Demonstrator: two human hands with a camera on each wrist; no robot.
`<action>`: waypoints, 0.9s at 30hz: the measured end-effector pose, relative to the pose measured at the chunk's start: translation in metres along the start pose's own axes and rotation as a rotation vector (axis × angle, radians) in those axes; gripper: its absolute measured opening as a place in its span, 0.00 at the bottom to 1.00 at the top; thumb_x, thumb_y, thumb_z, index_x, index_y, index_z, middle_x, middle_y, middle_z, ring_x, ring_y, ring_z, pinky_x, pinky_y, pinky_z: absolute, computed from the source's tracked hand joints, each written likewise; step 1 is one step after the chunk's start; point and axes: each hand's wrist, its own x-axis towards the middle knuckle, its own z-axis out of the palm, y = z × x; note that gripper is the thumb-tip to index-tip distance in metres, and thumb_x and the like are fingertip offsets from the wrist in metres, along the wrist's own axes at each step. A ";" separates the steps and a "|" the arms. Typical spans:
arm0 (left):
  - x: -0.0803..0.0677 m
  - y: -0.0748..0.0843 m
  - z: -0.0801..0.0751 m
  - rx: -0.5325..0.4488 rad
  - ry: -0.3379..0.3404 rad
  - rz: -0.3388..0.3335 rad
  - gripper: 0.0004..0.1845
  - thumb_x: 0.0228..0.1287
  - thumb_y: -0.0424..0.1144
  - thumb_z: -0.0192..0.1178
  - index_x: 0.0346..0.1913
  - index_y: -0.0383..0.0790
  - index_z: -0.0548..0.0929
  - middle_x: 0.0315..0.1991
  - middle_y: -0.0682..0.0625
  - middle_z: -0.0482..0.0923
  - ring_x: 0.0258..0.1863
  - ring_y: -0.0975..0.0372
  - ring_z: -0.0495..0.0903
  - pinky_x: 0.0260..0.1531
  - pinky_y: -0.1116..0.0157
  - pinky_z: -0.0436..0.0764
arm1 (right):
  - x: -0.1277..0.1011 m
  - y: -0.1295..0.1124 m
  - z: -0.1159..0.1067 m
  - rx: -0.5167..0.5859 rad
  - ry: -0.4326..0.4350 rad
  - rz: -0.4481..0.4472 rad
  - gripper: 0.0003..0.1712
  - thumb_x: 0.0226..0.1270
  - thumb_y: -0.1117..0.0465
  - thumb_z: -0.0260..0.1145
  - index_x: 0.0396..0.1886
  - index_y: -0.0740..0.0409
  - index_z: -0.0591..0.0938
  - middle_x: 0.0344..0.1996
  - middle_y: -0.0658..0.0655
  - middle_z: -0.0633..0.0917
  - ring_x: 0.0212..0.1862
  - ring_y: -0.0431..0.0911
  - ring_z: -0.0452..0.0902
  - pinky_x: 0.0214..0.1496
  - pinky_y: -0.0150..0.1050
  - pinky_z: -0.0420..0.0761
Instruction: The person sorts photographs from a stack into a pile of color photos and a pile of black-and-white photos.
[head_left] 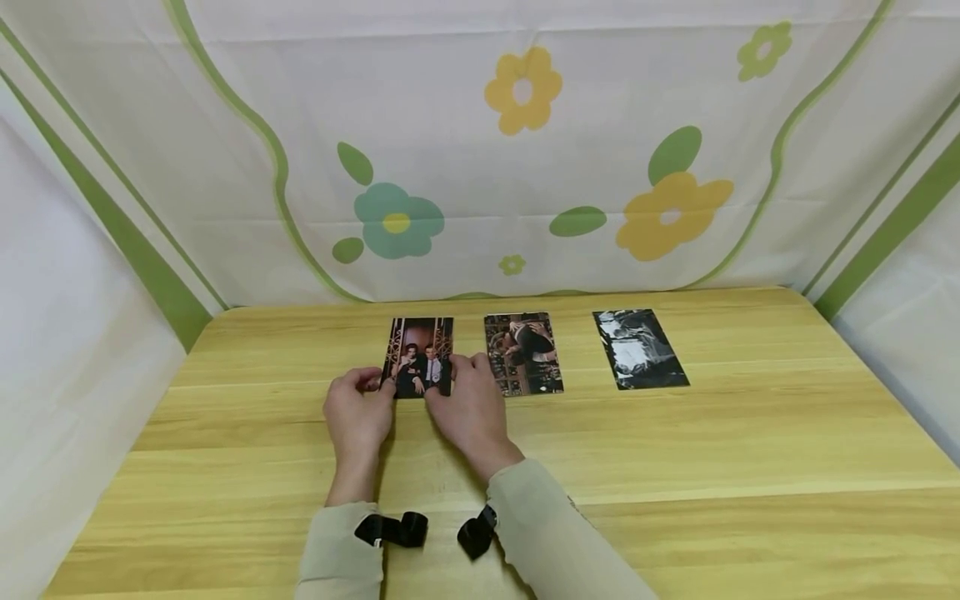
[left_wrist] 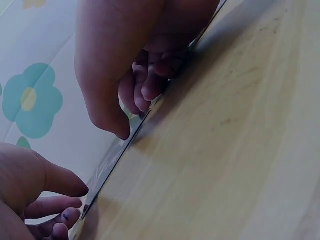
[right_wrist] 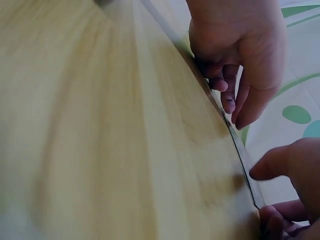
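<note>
Photo card of two seated people (head_left: 418,357) lies flat on the wooden table (head_left: 675,467) — leftmost in a row, with a second card (head_left: 522,353) just to its right and a third dark card (head_left: 639,348) further right. Left hand (head_left: 358,411) pinches its lower-left corner; right hand (head_left: 470,406) grips its lower-right edge — fingers curled at the card's rim.

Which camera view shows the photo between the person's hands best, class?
The head view: the photo lies face up on the table, its picture of two people plain, with the left hand and right hand at its near corners. Both wrist views show only its thin edge, nothing of its face.
</note>
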 end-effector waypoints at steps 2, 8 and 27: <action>0.000 0.001 0.000 -0.025 0.011 -0.006 0.16 0.69 0.33 0.68 0.57 0.29 0.87 0.53 0.32 0.83 0.53 0.43 0.82 0.56 0.48 0.78 | 0.000 0.000 -0.001 0.020 -0.013 0.006 0.38 0.67 0.50 0.75 0.73 0.61 0.79 0.58 0.61 0.81 0.47 0.52 0.81 0.51 0.51 0.85; -0.003 0.005 -0.002 -0.057 0.047 -0.006 0.15 0.68 0.36 0.71 0.53 0.32 0.89 0.49 0.35 0.86 0.48 0.47 0.83 0.48 0.55 0.77 | 0.003 0.001 -0.015 0.093 -0.124 0.012 0.39 0.66 0.51 0.75 0.73 0.64 0.78 0.52 0.59 0.83 0.51 0.53 0.79 0.59 0.52 0.83; -0.039 0.029 0.037 -0.172 -0.067 0.223 0.08 0.62 0.26 0.70 0.44 0.29 0.91 0.38 0.39 0.85 0.31 0.61 0.76 0.33 0.73 0.75 | -0.010 0.056 -0.087 0.310 -0.035 -0.061 0.23 0.69 0.62 0.75 0.63 0.56 0.86 0.45 0.54 0.88 0.44 0.45 0.82 0.49 0.37 0.83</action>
